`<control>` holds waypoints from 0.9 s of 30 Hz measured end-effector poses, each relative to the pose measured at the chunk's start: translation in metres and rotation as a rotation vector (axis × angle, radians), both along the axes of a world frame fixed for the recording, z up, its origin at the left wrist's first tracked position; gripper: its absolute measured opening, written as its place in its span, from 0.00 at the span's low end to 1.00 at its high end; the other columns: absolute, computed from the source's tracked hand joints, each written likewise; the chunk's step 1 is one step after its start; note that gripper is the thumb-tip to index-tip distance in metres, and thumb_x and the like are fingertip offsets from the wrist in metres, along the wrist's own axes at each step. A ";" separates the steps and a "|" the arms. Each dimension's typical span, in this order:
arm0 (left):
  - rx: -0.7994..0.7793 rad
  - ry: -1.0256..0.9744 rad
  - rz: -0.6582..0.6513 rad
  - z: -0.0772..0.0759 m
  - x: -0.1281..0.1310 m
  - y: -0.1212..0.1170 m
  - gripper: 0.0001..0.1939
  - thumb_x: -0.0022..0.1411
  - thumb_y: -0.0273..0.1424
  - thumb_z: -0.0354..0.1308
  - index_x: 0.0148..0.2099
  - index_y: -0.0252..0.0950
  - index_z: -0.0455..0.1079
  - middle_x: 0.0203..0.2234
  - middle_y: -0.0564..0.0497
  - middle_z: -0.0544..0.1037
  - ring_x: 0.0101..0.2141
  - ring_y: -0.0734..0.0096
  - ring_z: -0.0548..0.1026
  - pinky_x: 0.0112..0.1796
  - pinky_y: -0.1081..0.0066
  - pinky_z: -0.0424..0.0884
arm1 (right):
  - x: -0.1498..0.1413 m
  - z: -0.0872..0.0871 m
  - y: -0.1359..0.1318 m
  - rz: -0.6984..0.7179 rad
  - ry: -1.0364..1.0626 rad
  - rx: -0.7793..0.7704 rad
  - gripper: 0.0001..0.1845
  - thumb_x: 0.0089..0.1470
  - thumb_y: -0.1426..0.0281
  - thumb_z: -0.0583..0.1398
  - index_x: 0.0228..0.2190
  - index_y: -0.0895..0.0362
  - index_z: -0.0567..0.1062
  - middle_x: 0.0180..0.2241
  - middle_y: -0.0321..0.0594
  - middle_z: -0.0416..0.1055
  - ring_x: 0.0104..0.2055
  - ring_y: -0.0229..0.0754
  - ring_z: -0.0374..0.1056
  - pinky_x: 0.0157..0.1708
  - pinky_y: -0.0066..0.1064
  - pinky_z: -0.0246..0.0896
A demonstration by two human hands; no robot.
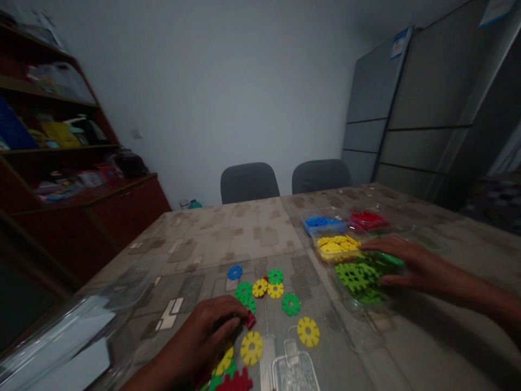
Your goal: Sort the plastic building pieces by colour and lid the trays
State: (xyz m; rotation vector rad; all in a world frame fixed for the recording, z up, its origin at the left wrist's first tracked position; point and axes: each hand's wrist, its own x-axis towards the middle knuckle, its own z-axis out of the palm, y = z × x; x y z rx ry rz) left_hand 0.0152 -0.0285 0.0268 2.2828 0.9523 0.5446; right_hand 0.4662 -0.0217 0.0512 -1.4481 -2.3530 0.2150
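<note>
On the patterned table (pixel 228 231), a red piece (pixel 249 320) is pinched in the fingers of the left hand (pixel 214 321), beside notched plastic discs (pixel 308 332). The right hand (pixel 401 262) is positioned at a clear box (pixel 356 306) of green pieces (pixel 358 278); its fingers are spread, but whether anything is gripped cannot be told. Yellow pieces (pixel 337 244) are boxed just behind. Access beyond is limited by two chairs (pixel 249 182). A label (pixel 399 43), too small to be read, is fixed to the cabinet (pixel 368 98).
</note>
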 end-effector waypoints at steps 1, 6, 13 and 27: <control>-0.002 0.004 -0.001 0.000 0.000 0.000 0.13 0.66 0.27 0.48 0.43 0.41 0.75 0.38 0.49 0.80 0.40 0.66 0.77 0.42 0.70 0.70 | 0.005 -0.001 0.001 -0.019 -0.011 0.015 0.27 0.49 0.59 0.64 0.51 0.51 0.73 0.52 0.49 0.71 0.54 0.62 0.65 0.52 0.59 0.59; -0.012 0.000 -0.014 0.000 0.000 -0.001 0.14 0.67 0.27 0.47 0.43 0.41 0.74 0.38 0.49 0.80 0.40 0.67 0.77 0.42 0.71 0.70 | 0.007 -0.011 0.005 -0.007 -0.046 0.031 0.23 0.48 0.63 0.64 0.48 0.50 0.76 0.48 0.48 0.74 0.50 0.62 0.68 0.50 0.58 0.62; 0.000 0.011 -0.010 -0.001 -0.002 -0.001 0.13 0.67 0.27 0.48 0.44 0.42 0.74 0.38 0.50 0.80 0.40 0.68 0.77 0.42 0.72 0.69 | 0.004 -0.007 0.005 0.004 0.002 0.050 0.15 0.53 0.62 0.60 0.42 0.49 0.78 0.42 0.44 0.78 0.44 0.56 0.73 0.44 0.49 0.69; -0.010 0.047 0.002 -0.002 -0.001 -0.002 0.13 0.67 0.28 0.48 0.44 0.44 0.74 0.39 0.52 0.80 0.41 0.68 0.76 0.43 0.71 0.69 | 0.003 0.001 0.001 0.033 0.004 0.047 0.14 0.54 0.60 0.60 0.41 0.51 0.79 0.41 0.45 0.77 0.43 0.54 0.73 0.44 0.48 0.68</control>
